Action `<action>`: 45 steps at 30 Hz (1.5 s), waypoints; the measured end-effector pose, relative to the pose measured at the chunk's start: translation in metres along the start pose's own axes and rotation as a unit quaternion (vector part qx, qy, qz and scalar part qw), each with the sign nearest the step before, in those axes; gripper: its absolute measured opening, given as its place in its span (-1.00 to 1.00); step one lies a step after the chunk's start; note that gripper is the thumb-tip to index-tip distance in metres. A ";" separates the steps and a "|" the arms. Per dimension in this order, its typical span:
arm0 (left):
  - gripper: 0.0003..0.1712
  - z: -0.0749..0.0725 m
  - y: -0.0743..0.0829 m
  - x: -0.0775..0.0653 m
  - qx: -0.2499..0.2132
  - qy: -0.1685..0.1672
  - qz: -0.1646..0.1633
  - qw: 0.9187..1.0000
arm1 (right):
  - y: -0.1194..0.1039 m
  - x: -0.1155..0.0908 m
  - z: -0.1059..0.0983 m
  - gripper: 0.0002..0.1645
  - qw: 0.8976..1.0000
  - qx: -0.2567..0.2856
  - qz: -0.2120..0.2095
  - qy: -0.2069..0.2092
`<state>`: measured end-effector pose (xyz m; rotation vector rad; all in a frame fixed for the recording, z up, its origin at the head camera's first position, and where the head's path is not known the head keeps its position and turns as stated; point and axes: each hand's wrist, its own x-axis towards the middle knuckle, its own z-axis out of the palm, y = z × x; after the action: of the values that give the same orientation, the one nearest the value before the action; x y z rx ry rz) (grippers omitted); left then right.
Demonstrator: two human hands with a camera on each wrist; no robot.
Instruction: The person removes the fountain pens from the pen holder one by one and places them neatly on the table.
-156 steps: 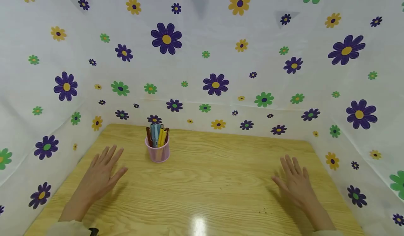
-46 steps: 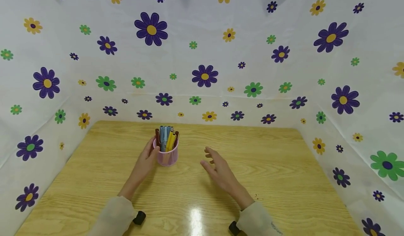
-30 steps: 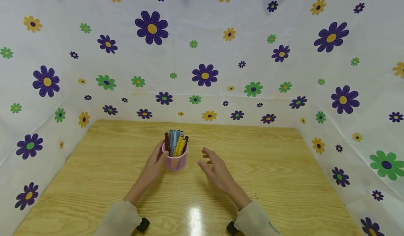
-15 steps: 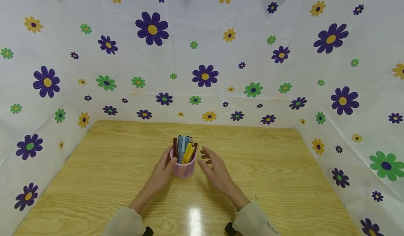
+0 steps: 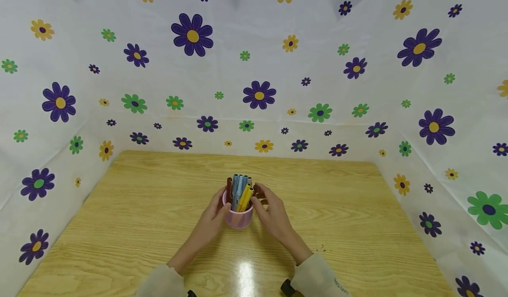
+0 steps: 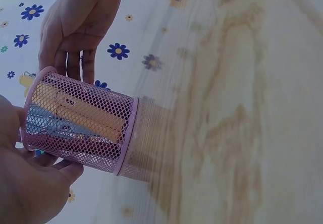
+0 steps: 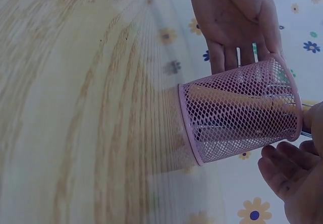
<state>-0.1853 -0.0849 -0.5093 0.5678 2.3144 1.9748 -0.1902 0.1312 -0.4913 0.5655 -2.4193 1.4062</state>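
While the pink mesh cup (image 5: 239,220) stands upright btwn my hands, yellow pens (image 5: 246,199) leaning R, my L hand (image 5: 210,217) grips its L side w/ curled fingers and my half-curled R hand (image 5: 275,213), nearer those pens, is at the opp. rim, hold unclear.

Flowered sheet (image 5: 222,72) behind wood-grained table (image 5: 325,191)

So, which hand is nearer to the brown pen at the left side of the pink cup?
Left: the left hand grips the pink cup on its left side, next to the brown pen; the right hand is at the cup's opposite side.
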 end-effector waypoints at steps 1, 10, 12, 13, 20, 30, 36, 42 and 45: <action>-0.32 0.001 0.000 0.000 0.001 -0.001 -0.002 1.000 | 0.000 0.000 0.000 -0.49 1.000 0.000 0.001 0.003; -0.31 0.004 0.001 -0.002 0.008 -0.003 -0.005 1.000 | 0.001 0.003 0.001 -0.63 0.999 0.028 0.003 0.022; -0.31 0.004 0.001 -0.002 0.009 -0.004 -0.004 1.000 | 0.001 0.003 0.002 -0.65 0.999 0.038 0.010 0.027; -0.31 0.004 0.001 -0.002 0.010 -0.005 -0.003 1.000 | 0.001 0.003 0.002 -0.66 0.999 0.041 0.014 0.029; -0.32 0.004 0.001 -0.002 0.013 -0.001 -0.008 1.000 | 0.004 0.004 0.004 -0.69 0.997 0.051 0.034 0.038; -0.31 0.006 0.003 -0.002 0.016 0.007 0.000 1.000 | 0.000 0.005 0.007 -0.76 0.992 0.083 0.066 0.066; -0.32 0.007 0.001 -0.003 0.018 0.006 0.001 1.000 | -0.031 0.004 -0.003 -0.82 0.989 0.100 0.083 0.066; -0.32 0.007 0.001 -0.004 0.014 0.009 -0.004 1.000 | -0.038 0.004 -0.007 -0.85 0.988 0.109 0.078 0.075; -0.32 0.007 0.001 -0.004 0.014 0.009 -0.006 1.000 | -0.038 0.004 -0.008 -0.83 0.987 0.113 0.083 0.078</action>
<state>-0.1795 -0.0792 -0.5101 0.5382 2.3540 1.9521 -0.1758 0.1199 -0.4566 0.2936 -2.2436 1.7377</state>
